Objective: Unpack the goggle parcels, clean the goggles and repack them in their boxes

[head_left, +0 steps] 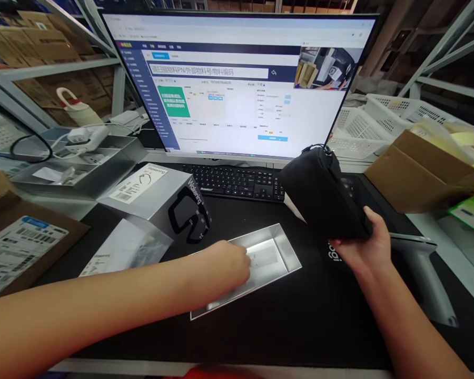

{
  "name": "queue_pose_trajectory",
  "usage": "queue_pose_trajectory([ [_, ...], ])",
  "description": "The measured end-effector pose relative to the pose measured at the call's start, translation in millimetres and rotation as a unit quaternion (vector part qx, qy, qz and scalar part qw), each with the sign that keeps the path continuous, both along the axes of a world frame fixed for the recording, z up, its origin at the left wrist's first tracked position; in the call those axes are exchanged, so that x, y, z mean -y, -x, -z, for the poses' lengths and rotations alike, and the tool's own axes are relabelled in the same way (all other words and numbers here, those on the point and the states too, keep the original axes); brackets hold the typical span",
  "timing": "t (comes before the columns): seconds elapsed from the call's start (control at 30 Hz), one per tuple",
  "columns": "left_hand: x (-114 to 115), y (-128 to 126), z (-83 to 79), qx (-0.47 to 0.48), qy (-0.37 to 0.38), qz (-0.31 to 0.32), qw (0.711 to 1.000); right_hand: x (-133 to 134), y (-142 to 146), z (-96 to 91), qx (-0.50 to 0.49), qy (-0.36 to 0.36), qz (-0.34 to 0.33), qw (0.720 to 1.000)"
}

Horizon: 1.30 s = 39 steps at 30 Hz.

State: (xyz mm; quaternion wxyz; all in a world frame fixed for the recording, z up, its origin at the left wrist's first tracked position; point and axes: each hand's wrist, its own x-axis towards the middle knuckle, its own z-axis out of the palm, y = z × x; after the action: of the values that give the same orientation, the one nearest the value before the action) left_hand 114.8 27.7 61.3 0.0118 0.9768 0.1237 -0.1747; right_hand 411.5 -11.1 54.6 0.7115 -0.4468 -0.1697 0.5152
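Note:
My right hand grips a black zip case by its lower end, tilted up above the desk. My left hand reaches over a shallow silver box tray with its fingers curled down inside. A pale rectangular piece lies on the tray's bottom by those fingers; whether they pinch anything is hidden. Left of the tray stands a silver carton with a label and a goggle-like print. Clear plastic packaging with a white sheet rests in front of the carton.
A monitor and black keyboard stand behind the tray. A grey handheld scanner lies beside my right forearm. Brown cardboard with a shipping label is at left. An open carton and white baskets stand at right.

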Motion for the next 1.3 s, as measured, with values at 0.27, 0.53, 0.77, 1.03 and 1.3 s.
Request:
queue_pose_trajectory([
  [0.27,-11,-11,-44.1,0.122,-0.021,-0.011,0.992,2,-3,-1.6,-0.003,-0.006,0.008,1.000],
  [0.53,-9,-13,-15.4,0.250,0.093,-0.192,0.944,4,4,-4.7,-0.016,0.002,0.011,1.000],
  [0.77,36,27,-42.0,0.398,0.001,-0.075,0.914,3,6,-4.2,-0.034,0.014,-0.002,0.999],
  [1.03,78,63,19.7,0.316,-0.024,-0.127,0.940,1,10,-6.3,-0.075,0.048,0.000,0.996],
  [1.3,53,3,-29.5,0.158,0.131,-0.229,0.951,3,15,-5.9,-0.067,0.039,-0.019,0.997],
])
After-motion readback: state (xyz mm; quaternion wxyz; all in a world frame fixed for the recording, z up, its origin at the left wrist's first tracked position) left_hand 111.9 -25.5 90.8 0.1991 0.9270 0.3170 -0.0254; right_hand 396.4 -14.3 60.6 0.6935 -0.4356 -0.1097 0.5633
